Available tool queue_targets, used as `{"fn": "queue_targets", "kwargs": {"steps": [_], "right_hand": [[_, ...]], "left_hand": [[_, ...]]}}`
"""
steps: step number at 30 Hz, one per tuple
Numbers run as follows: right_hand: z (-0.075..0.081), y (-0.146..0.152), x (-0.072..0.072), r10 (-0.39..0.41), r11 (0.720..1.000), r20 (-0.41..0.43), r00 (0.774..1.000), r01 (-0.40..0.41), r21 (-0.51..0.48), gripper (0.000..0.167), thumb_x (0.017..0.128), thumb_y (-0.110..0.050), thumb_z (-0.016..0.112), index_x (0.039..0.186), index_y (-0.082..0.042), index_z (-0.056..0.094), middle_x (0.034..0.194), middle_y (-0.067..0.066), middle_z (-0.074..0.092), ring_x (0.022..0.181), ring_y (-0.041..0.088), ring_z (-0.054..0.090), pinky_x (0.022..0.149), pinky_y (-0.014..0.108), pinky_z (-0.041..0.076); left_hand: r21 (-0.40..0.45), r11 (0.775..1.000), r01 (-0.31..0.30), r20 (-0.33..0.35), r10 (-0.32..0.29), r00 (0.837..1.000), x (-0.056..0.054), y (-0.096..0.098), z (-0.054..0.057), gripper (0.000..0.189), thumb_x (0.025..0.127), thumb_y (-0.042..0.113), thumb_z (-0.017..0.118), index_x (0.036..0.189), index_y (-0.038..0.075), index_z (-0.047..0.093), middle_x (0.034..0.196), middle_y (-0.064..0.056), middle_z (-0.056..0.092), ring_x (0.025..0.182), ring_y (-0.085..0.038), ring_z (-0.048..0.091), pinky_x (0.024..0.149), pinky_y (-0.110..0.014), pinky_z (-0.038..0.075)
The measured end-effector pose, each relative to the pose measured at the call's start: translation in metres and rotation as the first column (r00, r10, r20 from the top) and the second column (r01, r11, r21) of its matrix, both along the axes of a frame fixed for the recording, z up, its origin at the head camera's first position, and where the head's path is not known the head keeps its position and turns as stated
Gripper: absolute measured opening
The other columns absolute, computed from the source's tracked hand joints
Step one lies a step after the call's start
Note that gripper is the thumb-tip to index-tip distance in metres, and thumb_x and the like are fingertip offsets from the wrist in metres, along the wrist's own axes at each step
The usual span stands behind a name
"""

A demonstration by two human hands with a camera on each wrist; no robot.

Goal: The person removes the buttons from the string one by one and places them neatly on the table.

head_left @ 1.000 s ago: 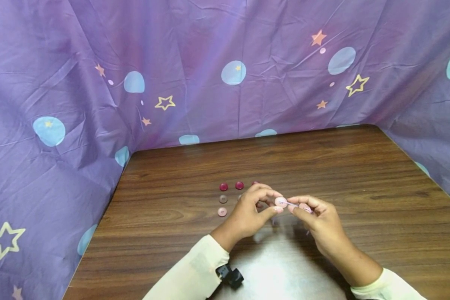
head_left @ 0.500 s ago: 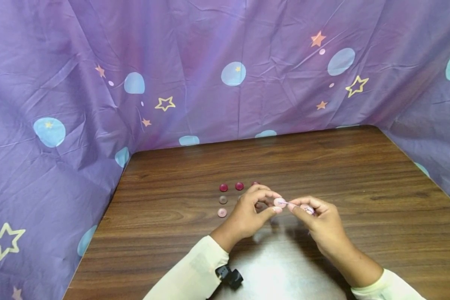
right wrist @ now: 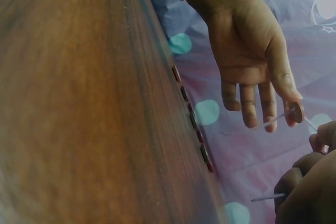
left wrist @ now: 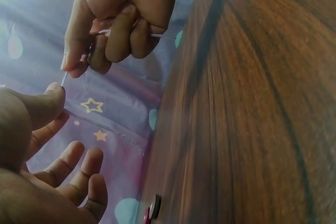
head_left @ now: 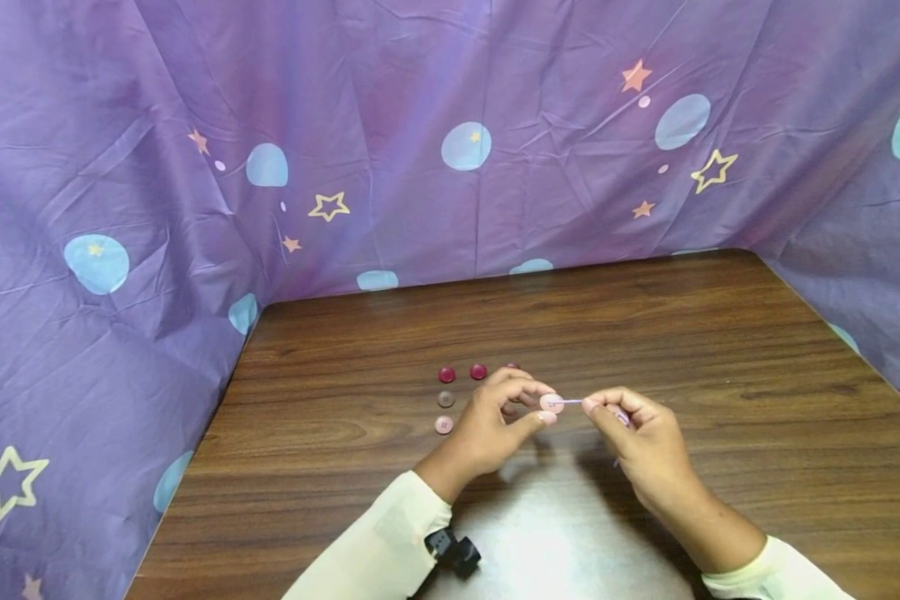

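My left hand (head_left: 487, 425) pinches a pink button (head_left: 551, 404) at its rim between thumb and index finger, above the table. A lilac string (head_left: 572, 402) passes through the button, as the right wrist view shows, and runs taut to my right hand (head_left: 645, 433). There the thumb and index fingertip pinch it. A second pinkish button (head_left: 619, 414) sits within the curled right fingers, mostly hidden. From under those fingers a string end (right wrist: 268, 198) sticks out. The other left fingers (left wrist: 79, 177) are spread, holding nothing.
On the wooden table (head_left: 330, 500), left of my hands, lie dark red buttons (head_left: 447, 375), a brown button (head_left: 446, 399) and a pink button (head_left: 443, 425). My left hand hides part of this group. A purple patterned curtain (head_left: 390, 150) hangs around the table.
My left hand has shifted slightly left with the button, and the right fingertips have drawn a little right. A longer stretch of string now shows between them, pulled straight.
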State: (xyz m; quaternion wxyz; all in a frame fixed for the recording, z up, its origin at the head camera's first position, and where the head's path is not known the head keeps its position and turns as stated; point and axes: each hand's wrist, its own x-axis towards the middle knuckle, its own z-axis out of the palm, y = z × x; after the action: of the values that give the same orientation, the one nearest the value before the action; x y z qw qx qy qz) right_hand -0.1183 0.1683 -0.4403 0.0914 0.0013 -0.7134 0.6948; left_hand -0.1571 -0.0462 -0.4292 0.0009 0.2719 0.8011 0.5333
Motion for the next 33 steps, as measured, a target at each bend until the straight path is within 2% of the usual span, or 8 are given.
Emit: {"fn": "queue_targets", "kwargs": {"steps": [6, 12, 18, 25, 30, 33], "right_hand": [[0.000, -0.001, -0.001, -0.004, 0.999, 0.000, 1.000, 0.004, 0.032, 0.012, 0.104, -0.003, 0.071, 0.095, 0.004, 0.073, 0.065, -0.011, 0.049, 0.053, 0.002, 0.043, 0.042, 0.026, 0.036], [0.000, -0.001, 0.001, 0.012, 1.000, -0.020, 1.000, -0.012, 0.018, 0.014, 0.103, -0.002, 0.071, 0.090, -0.004, 0.075, 0.063, -0.010, 0.048, 0.051, 0.003, 0.042, 0.041, 0.027, 0.035], [0.000, -0.001, 0.002, 0.007, 1.000, -0.020, 1.000, -0.007, 0.003, 0.017, 0.103, -0.001, 0.071, 0.088, -0.007, 0.076, 0.062, -0.010, 0.049, 0.051, 0.002, 0.042, 0.040, 0.028, 0.035], [0.001, 0.000, 0.002, -0.006, 1.000, -0.038, 0.999, 0.005, -0.026, 0.012, 0.102, 0.001, 0.070, 0.091, 0.005, 0.073, 0.062, -0.010, 0.049, 0.051, 0.001, 0.042, 0.040, 0.029, 0.033], [0.001, 0.000, 0.002, -0.005, 1.000, -0.040, 0.999, 0.004, -0.031, 0.011, 0.102, 0.002, 0.070, 0.092, 0.004, 0.075, 0.063, -0.011, 0.049, 0.052, 0.000, 0.042, 0.041, 0.028, 0.033], [0.001, 0.001, 0.002, -0.001, 1.000, -0.037, 0.999, 0.000, -0.031, 0.011, 0.102, 0.002, 0.071, 0.091, 0.003, 0.075, 0.064, -0.012, 0.048, 0.052, 0.000, 0.041, 0.041, 0.029, 0.032]], "left_hand": [[0.015, 1.000, -0.009, 0.010, 0.009, 1.000, 0.001, -0.004, -0.002, 0.025, 0.098, 0.015, 0.081, 0.122, 0.009, 0.079, 0.128, -0.011, 0.070, 0.115, -0.022, 0.070, 0.100, -0.052, 0.062], [0.029, 0.999, -0.023, 0.010, 0.023, 1.000, 0.000, -0.014, -0.009, 0.024, 0.098, 0.014, 0.082, 0.121, 0.007, 0.079, 0.128, -0.013, 0.071, 0.117, -0.024, 0.070, 0.100, -0.051, 0.062], [0.026, 0.999, -0.030, -0.024, 0.031, 0.999, -0.005, -0.021, -0.017, 0.025, 0.097, 0.013, 0.081, 0.121, 0.006, 0.079, 0.125, -0.014, 0.071, 0.116, -0.029, 0.068, 0.096, -0.047, 0.061], [0.020, 0.999, -0.040, -0.020, 0.040, 0.999, -0.008, -0.024, -0.018, 0.027, 0.097, 0.015, 0.082, 0.123, 0.007, 0.079, 0.131, -0.014, 0.071, 0.122, -0.024, 0.064, 0.100, -0.052, 0.058], [-0.001, 0.998, -0.061, -0.040, 0.061, 0.997, -0.007, -0.027, -0.019, 0.026, 0.098, 0.015, 0.080, 0.123, 0.008, 0.078, 0.132, -0.013, 0.072, 0.121, -0.025, 0.065, 0.098, -0.046, 0.057], [0.005, 0.997, -0.074, -0.049, 0.074, 0.996, -0.008, -0.031, -0.021, 0.026, 0.098, 0.013, 0.080, 0.124, 0.007, 0.078, 0.130, -0.013, 0.072, 0.120, -0.027, 0.065, 0.096, -0.047, 0.058]]}}
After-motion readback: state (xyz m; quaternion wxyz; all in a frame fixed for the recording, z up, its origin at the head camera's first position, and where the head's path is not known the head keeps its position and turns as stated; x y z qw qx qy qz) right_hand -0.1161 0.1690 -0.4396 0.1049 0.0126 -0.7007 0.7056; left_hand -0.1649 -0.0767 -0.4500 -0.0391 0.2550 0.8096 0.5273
